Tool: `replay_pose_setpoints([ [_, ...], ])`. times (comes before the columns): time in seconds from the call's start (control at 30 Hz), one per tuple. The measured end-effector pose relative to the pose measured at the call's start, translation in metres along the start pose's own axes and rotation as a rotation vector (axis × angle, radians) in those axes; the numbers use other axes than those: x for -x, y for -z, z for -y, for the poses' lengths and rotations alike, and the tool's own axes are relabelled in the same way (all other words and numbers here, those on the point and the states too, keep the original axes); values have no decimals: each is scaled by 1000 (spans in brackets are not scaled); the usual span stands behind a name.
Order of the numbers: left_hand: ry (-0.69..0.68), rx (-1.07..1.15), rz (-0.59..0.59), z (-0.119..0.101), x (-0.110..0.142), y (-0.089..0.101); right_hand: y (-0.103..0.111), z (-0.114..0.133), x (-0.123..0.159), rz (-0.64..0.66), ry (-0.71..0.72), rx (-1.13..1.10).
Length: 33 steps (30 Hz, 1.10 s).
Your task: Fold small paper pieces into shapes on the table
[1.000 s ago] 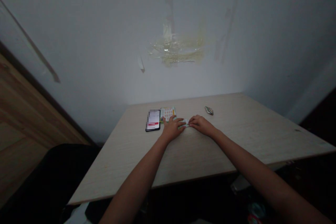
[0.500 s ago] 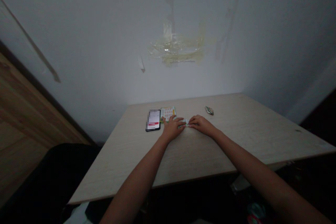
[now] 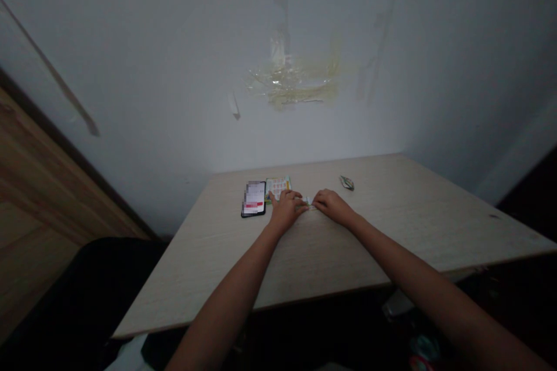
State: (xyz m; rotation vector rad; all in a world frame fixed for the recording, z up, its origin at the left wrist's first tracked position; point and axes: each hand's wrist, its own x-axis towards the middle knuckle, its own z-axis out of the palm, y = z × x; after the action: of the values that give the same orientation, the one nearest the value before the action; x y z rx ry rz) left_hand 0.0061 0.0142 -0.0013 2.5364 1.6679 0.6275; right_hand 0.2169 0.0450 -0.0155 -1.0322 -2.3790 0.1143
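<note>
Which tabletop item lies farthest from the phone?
The small crumpled item, beyond the right hand; the printed card and the piece at that hand's fingertips lie nearer.

Unreadable on every surface.
Lit on the phone in lines too small to make out, broken into blocky squares along the left and marked by a red bar low on the screen. Printed in rows on the card beside the phone, too tiny to read and partly covered by the left hand. Equally impossible to decipher on the slip or the folded paper well to the right.
</note>
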Motion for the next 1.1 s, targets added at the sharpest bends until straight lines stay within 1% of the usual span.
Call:
replay_pose_setpoints([
  [0.1,4,10,-31,0,-3,-3,1,1,-1,-1,-6,16],
  [0.27,12,18,-56,-2,-5,-3,3,1,0,0,-10,-44],
  [0.57,20,34,-73,-4,-9,-1,-8,-6,-3,-82,-201,-74],
  [0.73,33,42,-91,-5,-12,-3,-10,-3,-5,-65,-313,-41],
  [1.1,58,75,-86,-3,-15,-6,-14,-3,-8,-20,-376,10],
])
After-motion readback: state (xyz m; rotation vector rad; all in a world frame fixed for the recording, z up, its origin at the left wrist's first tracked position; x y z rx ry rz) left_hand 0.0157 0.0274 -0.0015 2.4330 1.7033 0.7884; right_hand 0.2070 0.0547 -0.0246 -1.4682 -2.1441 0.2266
